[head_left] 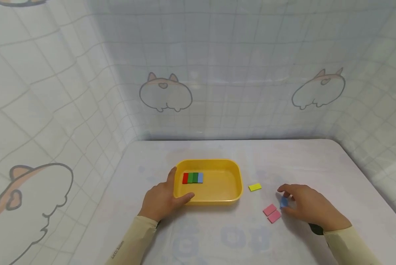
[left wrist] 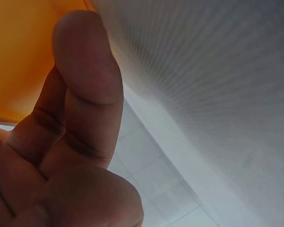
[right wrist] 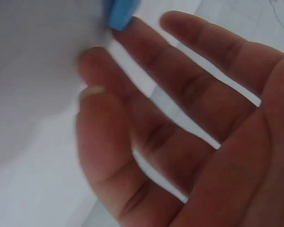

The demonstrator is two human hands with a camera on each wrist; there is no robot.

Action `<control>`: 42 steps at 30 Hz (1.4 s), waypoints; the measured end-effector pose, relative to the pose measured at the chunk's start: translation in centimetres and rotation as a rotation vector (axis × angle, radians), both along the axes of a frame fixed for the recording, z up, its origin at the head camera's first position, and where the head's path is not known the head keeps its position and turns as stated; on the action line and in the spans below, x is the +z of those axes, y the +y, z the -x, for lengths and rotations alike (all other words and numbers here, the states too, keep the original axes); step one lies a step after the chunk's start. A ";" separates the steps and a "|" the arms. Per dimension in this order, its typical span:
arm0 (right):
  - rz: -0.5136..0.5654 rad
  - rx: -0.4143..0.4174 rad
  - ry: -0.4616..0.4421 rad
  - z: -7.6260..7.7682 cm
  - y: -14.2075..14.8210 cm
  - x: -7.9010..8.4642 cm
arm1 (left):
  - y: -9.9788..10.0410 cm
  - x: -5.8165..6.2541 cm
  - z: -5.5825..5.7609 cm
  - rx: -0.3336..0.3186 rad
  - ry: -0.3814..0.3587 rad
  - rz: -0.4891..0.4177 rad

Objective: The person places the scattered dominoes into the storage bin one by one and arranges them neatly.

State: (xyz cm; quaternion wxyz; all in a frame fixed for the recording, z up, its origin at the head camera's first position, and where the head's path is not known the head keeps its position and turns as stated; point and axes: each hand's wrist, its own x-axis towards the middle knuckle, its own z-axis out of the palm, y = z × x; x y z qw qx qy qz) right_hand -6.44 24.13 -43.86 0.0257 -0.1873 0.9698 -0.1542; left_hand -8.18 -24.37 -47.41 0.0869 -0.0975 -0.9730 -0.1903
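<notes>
My left hand (head_left: 161,198) grips the left end of a yellow tray (head_left: 218,201), its thumb over the near rim and its index finger along the left side. Inside the tray, a red tile (head_left: 185,178), two green tiles (head_left: 193,178) and a blue tile (head_left: 200,178) stand side by side in a row. To the right, my right hand (head_left: 312,206) is over another blue tile (head_left: 283,202), with thumb and fingers spread around it. In the right wrist view this blue tile (right wrist: 122,14) appears at the middle fingertip, and the fingers are loosely bent.
Two pink tiles (head_left: 271,213) lie just left of the right hand. A yellow tile (head_left: 255,187) rests between the tray and that hand. The white table (head_left: 231,149) ends at the back against a grid-patterned curtain (head_left: 237,92) with animal drawings, which also hangs on both sides.
</notes>
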 end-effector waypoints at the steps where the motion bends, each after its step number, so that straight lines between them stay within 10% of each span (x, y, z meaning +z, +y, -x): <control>1: -0.004 0.007 0.001 0.2 -0.2 0.1 | 0.0 0.0 0.0 0.001 0.000 0.003; 22: 0.036 0.086 0.069 5.1 -9.6 5.2 | 0.1 -0.1 0.1 0.020 -0.016 0.015; 42: 0.062 0.247 0.068 8.2 -20.7 6.7 | 0.3 -0.2 0.2 0.036 -0.055 0.012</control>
